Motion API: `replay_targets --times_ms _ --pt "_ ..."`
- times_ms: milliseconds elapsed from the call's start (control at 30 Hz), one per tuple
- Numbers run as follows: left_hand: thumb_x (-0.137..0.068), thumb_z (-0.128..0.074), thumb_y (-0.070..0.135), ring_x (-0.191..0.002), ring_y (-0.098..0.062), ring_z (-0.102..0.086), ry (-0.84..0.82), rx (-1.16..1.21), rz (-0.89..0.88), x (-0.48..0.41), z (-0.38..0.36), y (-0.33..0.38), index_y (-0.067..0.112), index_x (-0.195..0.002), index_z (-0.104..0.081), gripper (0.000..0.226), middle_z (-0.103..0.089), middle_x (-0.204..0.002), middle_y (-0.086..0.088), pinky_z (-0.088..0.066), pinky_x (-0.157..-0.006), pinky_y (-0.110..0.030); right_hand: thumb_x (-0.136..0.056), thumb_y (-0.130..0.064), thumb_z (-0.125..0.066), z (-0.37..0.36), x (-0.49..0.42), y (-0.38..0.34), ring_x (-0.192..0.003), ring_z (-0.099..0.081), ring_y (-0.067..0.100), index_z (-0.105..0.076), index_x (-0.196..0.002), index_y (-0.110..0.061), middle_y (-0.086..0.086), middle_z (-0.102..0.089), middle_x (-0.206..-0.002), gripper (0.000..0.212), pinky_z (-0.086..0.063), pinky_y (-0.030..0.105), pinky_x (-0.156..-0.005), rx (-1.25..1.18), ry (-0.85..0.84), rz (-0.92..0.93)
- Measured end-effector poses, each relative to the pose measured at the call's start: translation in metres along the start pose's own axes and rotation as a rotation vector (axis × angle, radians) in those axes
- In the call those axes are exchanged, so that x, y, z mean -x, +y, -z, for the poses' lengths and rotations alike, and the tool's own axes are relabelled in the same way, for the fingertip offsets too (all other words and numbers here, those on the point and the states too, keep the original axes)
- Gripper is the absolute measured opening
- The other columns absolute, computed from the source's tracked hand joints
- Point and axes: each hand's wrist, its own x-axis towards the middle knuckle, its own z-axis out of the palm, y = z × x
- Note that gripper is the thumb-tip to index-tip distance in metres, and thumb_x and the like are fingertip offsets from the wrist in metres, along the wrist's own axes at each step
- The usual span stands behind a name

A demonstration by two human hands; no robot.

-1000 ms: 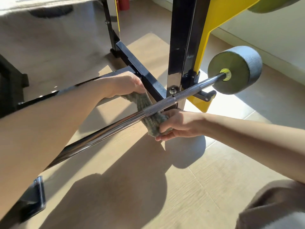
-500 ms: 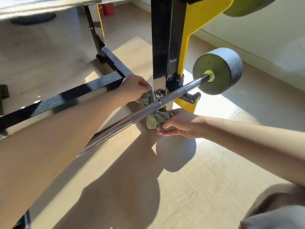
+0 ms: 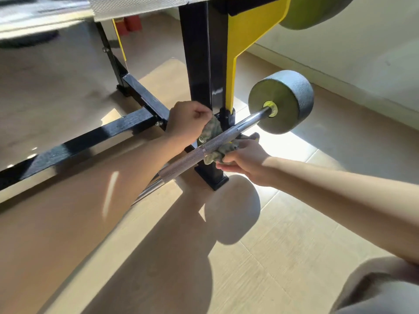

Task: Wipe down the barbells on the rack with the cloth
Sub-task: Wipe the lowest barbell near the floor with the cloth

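Observation:
A chrome barbell [image 3: 199, 152] with a knurled grip runs low across the rack from lower left to a grey-green weight plate [image 3: 285, 100] at the right. A mottled green cloth [image 3: 215, 152] is looped under the bar close to the black upright [image 3: 199, 64]. My left hand [image 3: 188, 125] grips the cloth's far end above the bar. My right hand [image 3: 244, 159] holds the near end just below the bar. The middle of the cloth is hidden behind the bar.
The rack's black base beams [image 3: 90, 137] lie on the wooden floor at the left. A yellow bracket [image 3: 247, 35] and a second green plate [image 3: 313, 12] sit higher up. A white wall [image 3: 362, 53] runs at the right. A knurled upper bar [image 3: 140, 5] crosses the top.
Both hands have slid the cloth along the bar to the right, from the smooth section onto the knurled part next to the upright. The view has shifted toward the weight plate.

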Motion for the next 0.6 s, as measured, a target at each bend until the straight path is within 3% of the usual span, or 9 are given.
replay_targets --times_ms 167,267,367,467,600 --pt "-0.089 -0.073 0.020 -0.081 -0.007 -0.073 -0.130 -0.256 -0.244 0.007 -0.010 0.004 0.015 -0.097 -0.080 0.013 -0.078 -0.090 0.002 -0.059 -0.083 -0.032 -0.084 0.015 -0.055 0.019 0.003 -0.026 -0.067 -0.074 0.029 -0.059 -0.086 -0.003 0.021 -0.071 -0.087 0.019 -0.063 0.045 -0.071 -0.089 0.314 0.090" --pt "-0.094 -0.067 0.022 -0.091 -0.015 -0.072 -0.166 -0.398 -0.278 0.003 -0.015 0.003 0.016 -0.103 -0.080 0.017 -0.078 -0.100 0.000 -0.053 -0.091 -0.029 -0.084 0.018 -0.056 0.026 0.002 -0.034 -0.064 -0.073 0.030 -0.057 -0.083 -0.002 0.019 -0.067 -0.080 0.020 -0.063 0.043 -0.068 -0.193 0.392 0.146" --pt "-0.096 -0.063 0.021 -0.097 -0.019 -0.071 -0.149 -0.429 -0.273 0.000 -0.021 0.003 0.017 -0.106 -0.079 0.019 -0.078 -0.102 0.000 -0.048 -0.089 -0.028 -0.085 0.015 -0.062 0.027 -0.006 -0.033 -0.073 -0.076 0.030 -0.064 -0.083 -0.010 0.015 -0.069 -0.090 0.025 -0.063 0.038 -0.075 -0.194 0.353 0.196" --pt "-0.096 -0.062 0.018 -0.092 -0.021 -0.073 -0.046 -0.339 -0.299 -0.001 -0.029 0.009 0.015 -0.104 -0.079 0.019 -0.079 -0.097 -0.001 -0.055 -0.087 -0.034 -0.087 0.004 -0.070 0.026 -0.009 -0.026 -0.067 -0.075 0.024 -0.070 -0.084 -0.014 0.011 -0.073 -0.088 0.018 -0.063 0.036 -0.070 0.033 0.275 0.262" --pt "-0.094 -0.066 0.016 -0.085 -0.020 -0.074 0.106 -0.214 -0.304 -0.001 -0.032 0.010 0.012 -0.100 -0.080 0.015 -0.079 -0.091 -0.002 -0.058 -0.083 -0.043 -0.090 -0.006 -0.065 0.025 -0.002 -0.024 -0.039 -0.062 0.009 -0.075 -0.088 -0.013 -0.001 -0.066 -0.063 0.013 -0.045 0.020 -0.037 0.541 0.263 0.400"
